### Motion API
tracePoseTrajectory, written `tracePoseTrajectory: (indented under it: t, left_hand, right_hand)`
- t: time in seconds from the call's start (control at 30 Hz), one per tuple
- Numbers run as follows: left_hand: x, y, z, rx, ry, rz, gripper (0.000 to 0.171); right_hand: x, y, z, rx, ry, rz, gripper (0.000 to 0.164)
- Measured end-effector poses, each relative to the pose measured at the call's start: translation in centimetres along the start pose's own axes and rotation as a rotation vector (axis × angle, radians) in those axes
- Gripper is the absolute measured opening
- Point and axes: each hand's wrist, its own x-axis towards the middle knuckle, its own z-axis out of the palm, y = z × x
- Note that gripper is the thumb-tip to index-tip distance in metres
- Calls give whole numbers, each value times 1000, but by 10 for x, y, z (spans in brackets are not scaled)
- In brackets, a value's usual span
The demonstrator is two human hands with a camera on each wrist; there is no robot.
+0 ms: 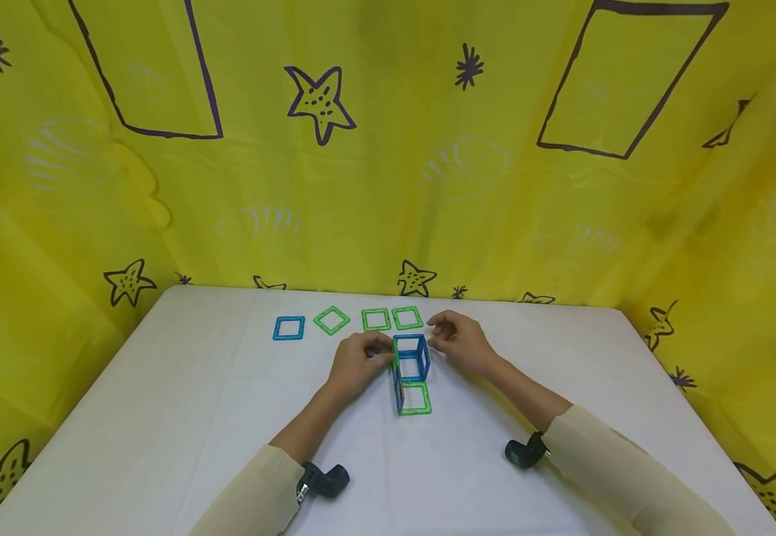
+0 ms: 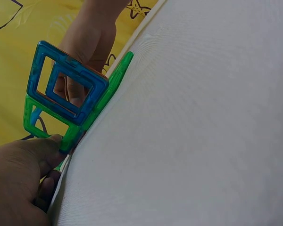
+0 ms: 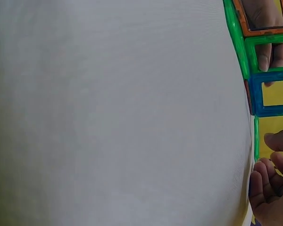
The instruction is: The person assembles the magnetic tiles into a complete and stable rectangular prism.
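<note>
A small build of square magnetic tiles stands mid-table, with a blue upright tile (image 1: pixel 424 357) on its right side and a flat green tile (image 1: pixel 417 399) at the front. On its left side my left hand (image 1: pixel 361 361) holds the upright green tile (image 2: pixel 46 115) with curled thumb and fingers. Blue frames (image 2: pixel 68 82) overlap in front of that tile in the left wrist view. My right hand (image 1: pixel 463 342) is beside the right blue tile, its fingers loosely bent with nothing between them. An orange-edged tile (image 3: pixel 266 33) joins the upright green one in the right wrist view.
Behind the build lie loose flat tiles: a blue square (image 1: pixel 289 328), a green square turned as a diamond (image 1: pixel 321 327), and two green squares (image 1: pixel 376 329). The white tabletop (image 1: pixel 160 417) meets a yellow patterned curtain (image 1: pixel 374 193) at the back and sides.
</note>
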Motion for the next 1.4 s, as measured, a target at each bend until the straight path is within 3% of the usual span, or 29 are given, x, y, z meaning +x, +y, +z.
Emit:
tracePoseTrajectory:
  t: [0.87,1.1,1.4]
  left_hand:
    - [1,2,-2,-9,-18,-28,17]
    - [0,-1,-1,-10,0,40,16]
    - [1,-1,1,-24,-10,21,17]
  right_hand:
    - [31,6,2,-69,-57,9,40]
    - [37,5,1,-107,-69,-31,48]
    - [47,4,-4,-122,-136,-1,62]
